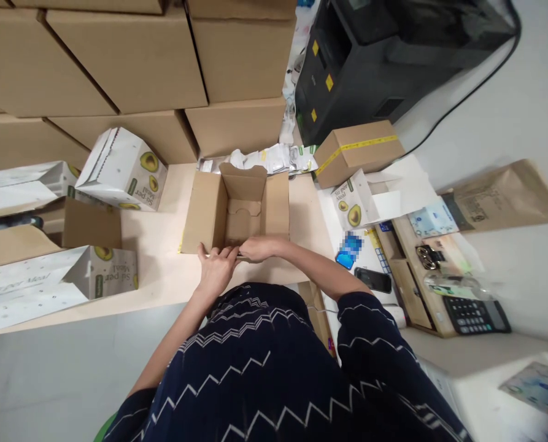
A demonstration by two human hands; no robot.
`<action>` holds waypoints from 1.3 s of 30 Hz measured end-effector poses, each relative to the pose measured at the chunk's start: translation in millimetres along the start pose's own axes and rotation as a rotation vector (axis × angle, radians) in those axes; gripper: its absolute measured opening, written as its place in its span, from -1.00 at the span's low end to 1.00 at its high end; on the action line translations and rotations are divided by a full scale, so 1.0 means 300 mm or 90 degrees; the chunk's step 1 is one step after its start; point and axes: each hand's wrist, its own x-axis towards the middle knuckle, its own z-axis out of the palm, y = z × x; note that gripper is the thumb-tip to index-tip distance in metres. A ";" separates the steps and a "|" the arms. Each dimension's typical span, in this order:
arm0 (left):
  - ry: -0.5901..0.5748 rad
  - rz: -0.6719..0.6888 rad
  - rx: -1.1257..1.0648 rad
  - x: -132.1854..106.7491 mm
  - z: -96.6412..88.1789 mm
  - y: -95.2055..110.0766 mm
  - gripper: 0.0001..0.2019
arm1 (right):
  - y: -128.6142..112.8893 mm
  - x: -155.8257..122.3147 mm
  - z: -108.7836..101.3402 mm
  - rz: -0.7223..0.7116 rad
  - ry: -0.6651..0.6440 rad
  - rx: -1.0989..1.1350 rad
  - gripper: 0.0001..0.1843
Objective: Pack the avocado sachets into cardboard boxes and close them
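Observation:
An open brown cardboard box (237, 205) stands on the light wooden table (163, 276), its top flaps up and its inside bare. My left hand (216, 265) rests on the box's near flap, fingers curled over the edge. My right hand (258, 248) meets it at the same near edge, fingers closed on the flap. Both hands touch each other at the box's front rim. My dark zigzag-patterned sleeves fill the lower middle of the view.
Large cardboard cartons (131, 55) are stacked behind. White avocado-printed boxes (124, 169) and bags (48, 282) lie left; another printed box (354, 205) and a taped carton (356, 150) sit right. A black printer (384, 55), phone (372, 279) and calculator (476, 314) are at right.

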 end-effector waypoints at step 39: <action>0.052 -0.102 -0.003 -0.260 0.010 -0.108 -0.85 | 0.474 0.553 -0.242 0.123 0.405 -0.040 -0.63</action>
